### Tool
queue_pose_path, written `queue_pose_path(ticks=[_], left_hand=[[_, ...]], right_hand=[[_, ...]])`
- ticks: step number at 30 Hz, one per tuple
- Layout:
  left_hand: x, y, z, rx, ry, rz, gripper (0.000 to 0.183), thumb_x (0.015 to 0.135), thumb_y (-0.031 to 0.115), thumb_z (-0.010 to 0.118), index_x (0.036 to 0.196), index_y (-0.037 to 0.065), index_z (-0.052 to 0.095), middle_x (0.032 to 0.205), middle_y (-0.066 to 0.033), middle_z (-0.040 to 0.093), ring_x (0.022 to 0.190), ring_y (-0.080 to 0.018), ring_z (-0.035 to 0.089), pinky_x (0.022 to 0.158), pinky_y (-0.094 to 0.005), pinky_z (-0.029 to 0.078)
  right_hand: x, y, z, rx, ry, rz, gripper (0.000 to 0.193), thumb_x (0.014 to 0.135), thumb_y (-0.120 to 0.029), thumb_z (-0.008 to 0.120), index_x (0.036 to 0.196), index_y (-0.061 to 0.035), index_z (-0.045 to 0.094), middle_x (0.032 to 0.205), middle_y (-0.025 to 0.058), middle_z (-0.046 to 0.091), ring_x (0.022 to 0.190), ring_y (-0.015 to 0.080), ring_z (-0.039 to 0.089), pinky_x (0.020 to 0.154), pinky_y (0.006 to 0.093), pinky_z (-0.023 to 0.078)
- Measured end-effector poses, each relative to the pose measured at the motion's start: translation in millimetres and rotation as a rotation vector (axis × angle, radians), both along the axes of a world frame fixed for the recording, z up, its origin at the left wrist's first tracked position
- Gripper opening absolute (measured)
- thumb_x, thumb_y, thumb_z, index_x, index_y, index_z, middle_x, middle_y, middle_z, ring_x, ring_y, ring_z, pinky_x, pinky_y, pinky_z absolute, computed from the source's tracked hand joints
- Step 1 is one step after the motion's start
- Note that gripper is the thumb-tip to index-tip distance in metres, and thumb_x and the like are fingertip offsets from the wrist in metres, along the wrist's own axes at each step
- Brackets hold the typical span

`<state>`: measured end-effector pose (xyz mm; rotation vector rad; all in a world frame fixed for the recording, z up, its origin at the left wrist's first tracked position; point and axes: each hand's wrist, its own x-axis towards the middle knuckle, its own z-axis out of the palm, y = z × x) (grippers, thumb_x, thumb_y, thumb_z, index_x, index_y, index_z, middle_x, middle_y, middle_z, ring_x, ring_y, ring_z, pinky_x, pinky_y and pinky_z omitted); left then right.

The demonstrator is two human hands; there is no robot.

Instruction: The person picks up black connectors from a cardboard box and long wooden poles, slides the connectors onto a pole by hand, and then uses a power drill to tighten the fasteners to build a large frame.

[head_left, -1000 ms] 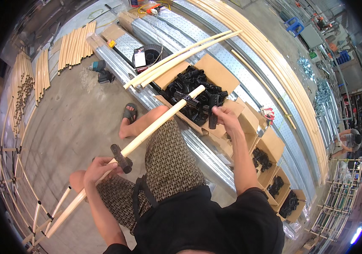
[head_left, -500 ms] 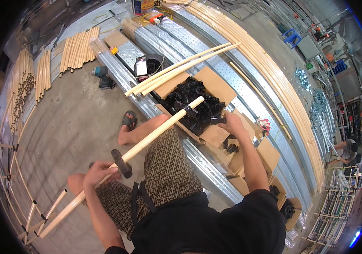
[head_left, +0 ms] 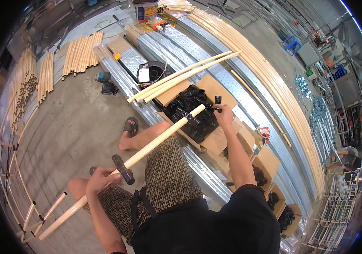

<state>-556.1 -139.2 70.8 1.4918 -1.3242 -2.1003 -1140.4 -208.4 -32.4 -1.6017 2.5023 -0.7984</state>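
A long cream pipe (head_left: 160, 139) slants across my lap, its far end over an open carton. My left hand (head_left: 101, 179) is closed round its lower part, right beside a black joint fitting (head_left: 123, 169) that sits crosswise on the pipe. Nearer the far end, another black fitting (head_left: 192, 121) is on the pipe. My right hand (head_left: 224, 115) pinches a loose black pipe fitting (head_left: 218, 101) just past the pipe's tip, apart from it as far as I can tell. Below lie many black fittings (head_left: 185, 99) heaped in the cardboard carton (head_left: 218, 89).
More cartons (head_left: 266, 160) with black fittings stand at my right. Wrapped metal profiles (head_left: 248, 101) and long cream pipes (head_left: 270, 89) lie beyond. A cordless drill (head_left: 106, 82) rests on the floor near a black spool (head_left: 157, 70). An assembled pipe frame (head_left: 9, 178) stands at left.
My right hand has moved from the carton's right side up and left to the pipe's far end, bringing a black fitting. The left hand still grips the pipe at about the same place.
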Motion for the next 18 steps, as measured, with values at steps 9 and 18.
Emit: queue_pose_path(ticks=[9, 18], left_hand=[[2, 3, -2, -0.075, -0.098, -0.031, 0.036, 0.086, 0.025, 0.08, 0.113, 0.0, 0.074, 0.073, -0.0025, 0.07, 0.059, -0.0061, 0.057, 0.05, -0.0218, 0.042], [0, 5, 0, -0.12, -0.103, -0.028, 0.035, 0.087, 0.025, 0.079, 0.113, 0.002, 0.075, 0.072, -0.0001, 0.067, 0.056, -0.0053, 0.052, 0.049, -0.0231, 0.04]], right_hand=[[-2, -42, -40, 0.01, -0.774, -0.011, 0.03, 0.092, -0.011, 0.07, 0.117, 0.0052, 0.064, 0.088, 0.0079, 0.07, 0.078, 0.0155, 0.064, 0.07, 0.0285, 0.05], [-7, -58, -46, -0.031, -1.114, -0.051, 0.024, 0.095, -0.006, 0.063, 0.115, 0.0037, 0.07, 0.096, 0.0117, 0.072, 0.08, 0.0184, 0.066, 0.074, 0.0301, 0.053]])
